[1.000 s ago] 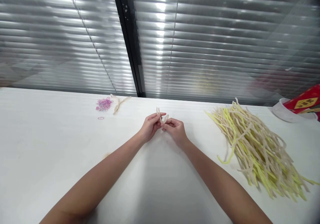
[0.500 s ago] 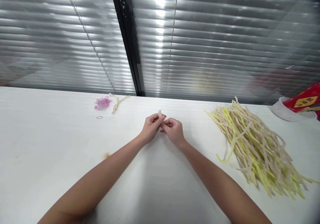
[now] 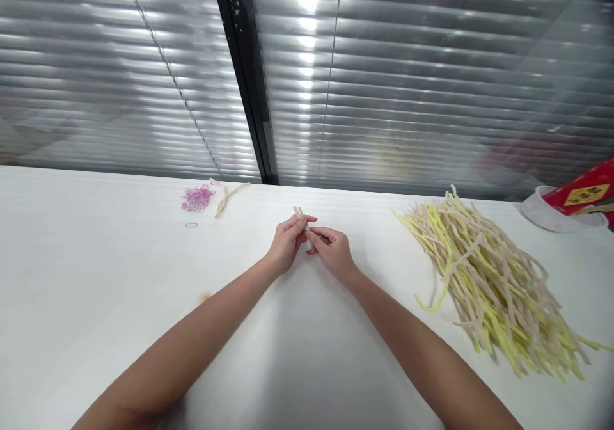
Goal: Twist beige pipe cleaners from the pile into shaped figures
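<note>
Beige fuzzy strand [image 3: 298,212]: we're pinching it over the white tabletop [image 3: 119,276], left hand [image 3: 285,243] and right hand [image 3: 335,251] both gripping, likely for steadiness; yellow-and-beige strand pile [image 3: 494,283] is lying rightward, presumably for reach.

1. At the right edge of the frame, a red package [image 3: 599,173] bears a yellow diamond-shaped label [image 3: 587,194].
2. Dark marks that look like written characters run in a row across that label; they are too small and blurred to read.
3. No word, brand or number can be read anywhere in the frame, from upper left to lower right.
</note>
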Available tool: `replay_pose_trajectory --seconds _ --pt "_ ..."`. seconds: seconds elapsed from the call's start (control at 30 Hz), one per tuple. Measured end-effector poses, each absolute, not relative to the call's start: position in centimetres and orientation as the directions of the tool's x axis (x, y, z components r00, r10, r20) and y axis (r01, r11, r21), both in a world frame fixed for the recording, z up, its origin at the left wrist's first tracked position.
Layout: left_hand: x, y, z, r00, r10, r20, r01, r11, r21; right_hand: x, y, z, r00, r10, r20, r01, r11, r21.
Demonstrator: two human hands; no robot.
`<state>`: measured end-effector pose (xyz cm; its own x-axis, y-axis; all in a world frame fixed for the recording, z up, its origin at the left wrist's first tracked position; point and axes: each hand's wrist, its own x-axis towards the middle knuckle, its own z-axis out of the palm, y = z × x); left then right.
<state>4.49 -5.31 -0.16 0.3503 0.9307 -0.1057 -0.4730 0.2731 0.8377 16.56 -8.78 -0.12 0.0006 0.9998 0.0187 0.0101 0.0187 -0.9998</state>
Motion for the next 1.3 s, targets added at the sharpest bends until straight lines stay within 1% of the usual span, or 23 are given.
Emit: replay_pose_trajectory --seconds 0.27,0.4,0.53,0.6,0.67,0.73,0.77,0.83,0.87,0.9,0.93,0.97,1.1,1.17,1.23,1.3 --pt "4.5 -5.3 -0.3 0.381 0.923 -0.056 -0.474 0.247 0.845 17.0 -8.4 -0.5 -0.016 1.0 0.021 0.057 0.022 -0.998" --pt "4.6 -5.4 0.0 0.366 0.926 -0.096 -0.459 0.269 0.847 16.7 -8.4 -0.4 0.005 0.998 0.055 0.089 0.054 -0.995" --pt "4.6 -4.9 -0.3 0.288 0.945 -0.158 -0.424 0.274 0.863 16.1 -8.4 -0.8 0.006 0.998 0.062 0.122 0.061 -0.991" --pt "4.6 -4.6 -0.4 0.253 0.95 -0.184 -0.425 0.28 0.861 16.0 -8.4 -0.8 -0.004 0.998 0.059 0.171 0.059 -0.984" --pt "4.5 -4.4 -0.3 0.229 0.954 -0.195 -0.445 0.281 0.85 16.4 -8.4 -0.1 -0.041 0.998 0.048 0.256 0.057 -0.965" --pt "4.4 -4.3 0.0 0.222 0.955 -0.196 -0.461 0.28 0.842 17.4 -8.6 1.6 -0.135 0.99 0.039 0.407 0.091 -0.909" --pt "4.4 -4.3 0.1 0.226 0.955 -0.192 -0.46 0.279 0.843 18.0 -8.7 2.7 -0.195 0.98 0.034 0.505 0.13 -0.853" --pt "4.3 -4.3 0.2 0.239 0.954 -0.181 -0.434 0.272 0.859 19.7 -9.2 5.5 -0.29 0.957 0.009 0.704 0.22 -0.675" --pt "4.3 -4.3 0.2 0.249 0.953 -0.174 -0.41 0.267 0.872 20.6 -9.5 7.1 -0.283 0.959 -0.003 0.786 0.23 -0.574" --pt "4.3 -4.3 0.2 0.262 0.951 -0.166 -0.38 0.26 0.888 21.6 -9.9 8.6 -0.253 0.967 -0.017 0.844 0.213 -0.493" --pt "4.3 -4.3 0.2 0.274 0.949 -0.156 -0.346 0.249 0.905 22.7 -10.4 10.1 -0.217 0.976 -0.022 0.878 0.185 -0.442" --pt "4.4 -4.4 0.1 0.281 0.949 -0.143 -0.307 0.23 0.924 23.9 -10.9 11.4 -0.165 0.986 -0.026 0.897 0.139 -0.42" --pt "4.5 -4.7 -0.2 0.284 0.957 -0.054 -0.087 0.082 0.993 29.5 -13.5 15.5 0.011 0.999 0.039 0.895 0.008 -0.445" --pt "4.6 -5.0 -0.4 0.304 0.953 -0.002 0.042 -0.011 0.999 32.8 -14.9 16.6 0.149 0.986 0.078 0.89 -0.099 -0.444" --pt "4.7 -5.2 -0.6 0.332 0.943 0.031 0.139 -0.081 0.987 36.2 -16.1 17.1 0.293 0.944 0.151 0.878 -0.203 -0.434" --pt "4.7 -5.4 -0.8 0.361 0.931 0.06 0.195 -0.138 0.971 39.4 -17.1 17.0 0.455 0.874 0.169 0.844 -0.364 -0.394"
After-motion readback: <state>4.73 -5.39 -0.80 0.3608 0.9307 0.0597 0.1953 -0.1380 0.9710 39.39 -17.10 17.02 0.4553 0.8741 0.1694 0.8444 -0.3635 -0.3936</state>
